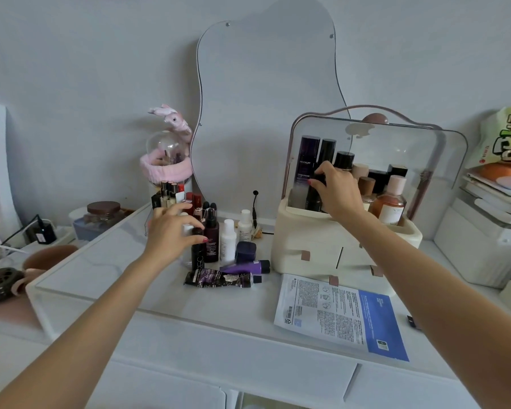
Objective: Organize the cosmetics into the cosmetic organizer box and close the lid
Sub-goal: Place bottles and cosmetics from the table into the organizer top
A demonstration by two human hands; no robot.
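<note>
Head view: right hand (338,190) fingers around dark bottle (314,196) inside organizer box (322,231).

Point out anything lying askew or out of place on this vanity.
Two tubes lie on their sides in front of the upright bottles: a purple tube and a dark tube. A sheet mask packet lies flat by the organizer box.
</note>
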